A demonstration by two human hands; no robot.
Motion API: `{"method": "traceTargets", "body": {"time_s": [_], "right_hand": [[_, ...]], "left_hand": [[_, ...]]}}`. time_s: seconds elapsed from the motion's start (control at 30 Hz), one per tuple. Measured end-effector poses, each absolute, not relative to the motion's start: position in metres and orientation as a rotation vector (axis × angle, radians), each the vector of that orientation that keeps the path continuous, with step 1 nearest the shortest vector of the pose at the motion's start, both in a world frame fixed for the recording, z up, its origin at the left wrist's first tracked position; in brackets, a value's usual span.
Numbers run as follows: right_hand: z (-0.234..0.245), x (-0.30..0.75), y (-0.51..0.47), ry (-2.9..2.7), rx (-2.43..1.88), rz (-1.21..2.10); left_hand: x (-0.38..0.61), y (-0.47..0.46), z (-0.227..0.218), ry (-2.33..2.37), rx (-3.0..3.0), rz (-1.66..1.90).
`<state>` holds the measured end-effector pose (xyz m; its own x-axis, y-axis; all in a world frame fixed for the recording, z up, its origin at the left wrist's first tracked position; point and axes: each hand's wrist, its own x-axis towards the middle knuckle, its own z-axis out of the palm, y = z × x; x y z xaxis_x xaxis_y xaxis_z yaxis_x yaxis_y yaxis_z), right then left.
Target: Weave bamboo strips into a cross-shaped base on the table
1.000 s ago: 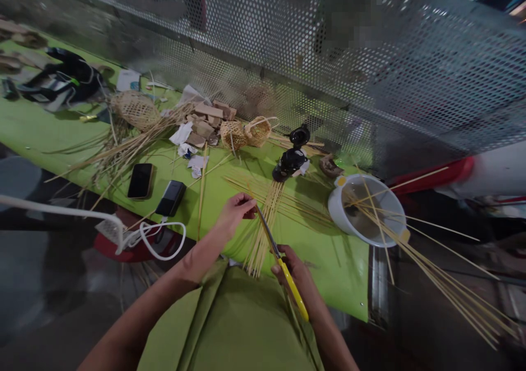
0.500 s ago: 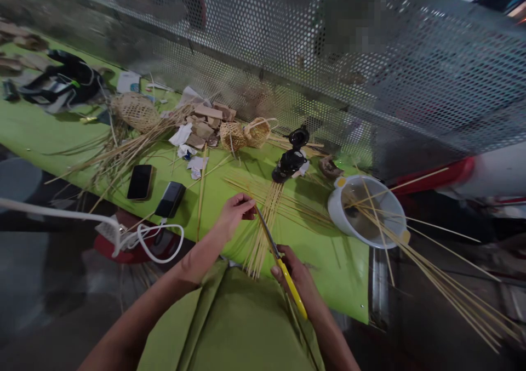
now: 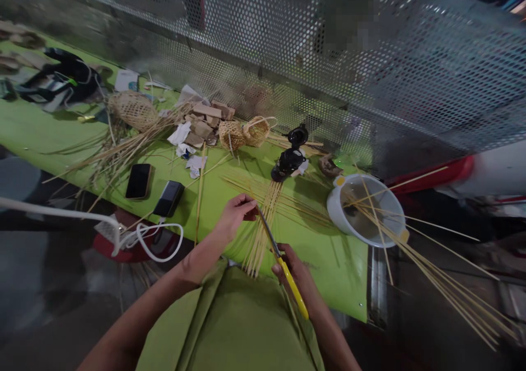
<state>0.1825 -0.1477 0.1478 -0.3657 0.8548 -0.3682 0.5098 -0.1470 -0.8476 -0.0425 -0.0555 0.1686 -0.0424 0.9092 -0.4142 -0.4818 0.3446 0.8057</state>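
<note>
My right hand (image 3: 290, 267) is wrapped around the yellow handle of a knife (image 3: 293, 289), its narrow blade slanting up and to the left. By the blade's tip, my left hand (image 3: 238, 212) is closed in a pinch on a thin bamboo strip, mostly hidden by the fingers. Beneath the blade, a bundle of bamboo strips (image 3: 257, 250) lies lengthwise on the green tabletop (image 3: 329, 283) and crosses other strips laid sideways (image 3: 308, 209). A black bottle (image 3: 283, 165) with its lid flipped up stands at the far ends of the lengthwise strips.
On the right, a white bucket (image 3: 341, 217) holds water and long strips jutting past the table edge. To the left lie a phone (image 3: 138, 181), a power bank (image 3: 169, 198) with a white cable, and woven baskets (image 3: 133, 109). A perforated metal screen (image 3: 263, 36) borders the back.
Almost nothing differs. The view has shifted slightly, and both hands and the knife keep nearly the same positions.
</note>
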Motion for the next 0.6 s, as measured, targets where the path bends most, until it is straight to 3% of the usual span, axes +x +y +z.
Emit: {"method": "traceTargets", "body": {"time_s": [0.6], "right_hand": [[0.145,0.182,-0.149,-1.719,-1.597,1.528]], "left_hand": [[-0.044,-0.059,0.171,1.081,0.434,1.196]]}}
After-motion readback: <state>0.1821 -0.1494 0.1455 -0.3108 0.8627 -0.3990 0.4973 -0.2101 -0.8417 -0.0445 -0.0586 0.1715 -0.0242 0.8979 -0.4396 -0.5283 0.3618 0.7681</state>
